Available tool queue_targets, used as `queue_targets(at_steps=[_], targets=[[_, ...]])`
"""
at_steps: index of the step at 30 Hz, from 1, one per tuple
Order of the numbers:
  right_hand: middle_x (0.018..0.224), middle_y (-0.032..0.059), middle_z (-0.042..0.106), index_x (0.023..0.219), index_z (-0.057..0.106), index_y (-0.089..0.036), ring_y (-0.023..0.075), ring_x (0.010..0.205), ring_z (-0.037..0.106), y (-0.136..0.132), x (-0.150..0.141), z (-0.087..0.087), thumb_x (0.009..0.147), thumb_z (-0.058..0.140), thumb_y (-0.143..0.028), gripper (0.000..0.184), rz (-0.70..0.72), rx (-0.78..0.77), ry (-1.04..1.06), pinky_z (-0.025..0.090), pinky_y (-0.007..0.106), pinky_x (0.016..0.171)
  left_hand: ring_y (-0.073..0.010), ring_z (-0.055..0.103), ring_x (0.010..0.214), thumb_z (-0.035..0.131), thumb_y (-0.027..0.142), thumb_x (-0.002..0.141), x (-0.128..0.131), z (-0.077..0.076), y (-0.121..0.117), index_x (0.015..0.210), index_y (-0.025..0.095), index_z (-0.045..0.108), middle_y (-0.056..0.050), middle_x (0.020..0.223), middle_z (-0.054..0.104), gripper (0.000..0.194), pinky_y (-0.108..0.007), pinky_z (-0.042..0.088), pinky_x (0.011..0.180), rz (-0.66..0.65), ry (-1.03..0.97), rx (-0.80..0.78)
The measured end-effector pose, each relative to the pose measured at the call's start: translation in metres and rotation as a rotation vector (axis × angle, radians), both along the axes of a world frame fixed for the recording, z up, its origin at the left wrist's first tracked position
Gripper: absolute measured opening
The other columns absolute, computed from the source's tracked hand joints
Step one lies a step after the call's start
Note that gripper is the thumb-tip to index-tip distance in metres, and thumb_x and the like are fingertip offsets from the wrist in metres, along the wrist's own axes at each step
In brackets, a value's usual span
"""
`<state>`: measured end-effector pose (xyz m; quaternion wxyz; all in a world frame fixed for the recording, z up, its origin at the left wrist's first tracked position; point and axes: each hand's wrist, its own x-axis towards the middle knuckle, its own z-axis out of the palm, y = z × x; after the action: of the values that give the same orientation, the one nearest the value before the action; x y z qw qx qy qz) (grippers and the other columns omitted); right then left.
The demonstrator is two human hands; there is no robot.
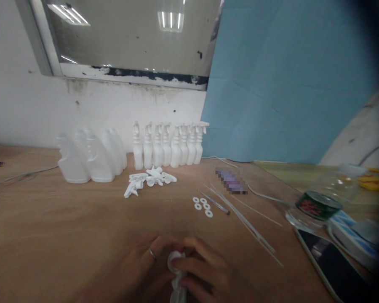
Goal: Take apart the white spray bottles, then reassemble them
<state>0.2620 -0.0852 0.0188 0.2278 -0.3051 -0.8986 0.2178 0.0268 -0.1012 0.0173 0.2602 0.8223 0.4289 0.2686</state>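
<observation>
At the near edge of the view, a white trigger spray head point(176, 260) is held between my two hands, its round collar turned up toward me. My right hand point(206, 269) is closed on it, with the fingers bent over its side. From the other side, my left hand point(147, 263), wearing a ring, closes in on the same piece; its fingertips are partly hidden and blurred. Several loose spray heads point(154, 176) lie in a pile farther back. To the right of them are several flat white ring washers point(204, 203) beside a pen point(219, 205).
Thin clear tubes point(246, 223) lie on the wooden table point(66, 227). Behind stand white spray bottles point(176, 149) and translucent handled jugs point(72, 162). On the right are a water bottle point(322, 202), a phone point(331, 261) and a cable point(268, 196).
</observation>
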Motion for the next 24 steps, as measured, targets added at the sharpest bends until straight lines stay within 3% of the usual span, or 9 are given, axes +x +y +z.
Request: queue_targets(at_steps=[4, 7, 9, 12, 14, 20, 24], targets=[[0.116, 0.0016, 0.06, 0.115, 0.063, -0.031, 0.0146, 0.103, 0.065, 0.002, -0.005, -0.01, 0.093, 0.062, -0.014, 0.028, -0.073, -0.021, 0.135, 0.054, 0.022, 0.093, -0.0192, 0.068, 0.107, 0.059, 0.032, 0.092, -0.005, -0.002, -0.006, 0.127, 0.037, 0.046, 0.002, 0.119, 0.069, 0.038, -0.031, 0.055, 0.092, 0.061, -0.018, 0.074], [0.115, 0.0012, 0.059, 0.116, 0.06, -0.031, 0.0155, 0.104, 0.064, 0.001, -0.011, -0.015, 0.092, 0.063, -0.013, 0.03, -0.135, 0.02, 0.192, 0.053, 0.023, 0.094, -0.0245, 0.067, 0.107, 0.077, 0.049, 0.076, -0.004, -0.011, -0.008, 0.129, 0.035, 0.042, -0.001, 0.122, 0.067, 0.065, -0.035, 0.057, 0.088, 0.062, 0.023, 0.022], [0.116, 0.0019, 0.059, 0.116, 0.059, -0.031, 0.0163, 0.106, 0.063, 0.0, -0.012, -0.016, 0.093, 0.062, -0.014, 0.029, -0.147, 0.056, 0.193, 0.052, 0.025, 0.096, -0.0249, 0.067, 0.106, 0.078, 0.043, 0.077, -0.002, -0.018, -0.007, 0.127, 0.033, 0.044, -0.002, 0.121, 0.067, 0.061, -0.035, 0.056, 0.088, 0.067, 0.066, -0.01], [0.116, 0.0036, 0.058, 0.12, 0.058, -0.029, 0.0171, 0.106, 0.062, -0.001, -0.011, -0.013, 0.093, 0.06, -0.014, 0.031, -0.15, 0.101, 0.187, 0.052, 0.027, 0.097, -0.0195, 0.068, 0.101, 0.054, 0.024, 0.094, -0.003, -0.024, -0.003, 0.122, 0.032, 0.048, -0.001, 0.114, 0.069, 0.03, -0.031, 0.055, 0.087, 0.046, 0.06, -0.014], [0.115, 0.0045, 0.058, 0.12, 0.059, -0.029, 0.0172, 0.105, 0.063, -0.001, -0.009, -0.012, 0.093, 0.057, -0.012, 0.032, -0.143, 0.116, 0.168, 0.053, 0.027, 0.095, -0.0177, 0.068, 0.101, 0.043, 0.016, 0.096, -0.006, -0.025, 0.0, 0.125, 0.032, 0.048, -0.001, 0.113, 0.069, 0.033, -0.029, 0.054, 0.088, 0.011, 0.062, 0.022], [0.129, 0.0083, 0.056, 0.134, 0.052, -0.028, 0.0217, 0.118, 0.059, 0.0, -0.006, -0.017, 0.093, 0.057, -0.014, 0.043, -0.099, 0.195, 0.044, 0.051, 0.035, 0.103, -0.0184, 0.063, 0.111, 0.04, 0.005, 0.092, -0.017, -0.023, 0.005, 0.139, 0.034, 0.038, -0.001, 0.126, 0.064, 0.055, -0.032, 0.052, 0.095, -0.056, 0.169, 0.16], [0.13, 0.0064, 0.059, 0.129, 0.054, -0.028, 0.0222, 0.119, 0.06, 0.001, -0.008, -0.02, 0.091, 0.06, -0.014, 0.041, -0.125, 0.201, 0.038, 0.052, 0.036, 0.103, -0.0195, 0.063, 0.109, 0.042, 0.007, 0.094, -0.016, -0.013, 0.004, 0.133, 0.035, 0.046, 0.0, 0.123, 0.064, 0.049, -0.034, 0.052, 0.095, -0.066, 0.222, 0.133]])
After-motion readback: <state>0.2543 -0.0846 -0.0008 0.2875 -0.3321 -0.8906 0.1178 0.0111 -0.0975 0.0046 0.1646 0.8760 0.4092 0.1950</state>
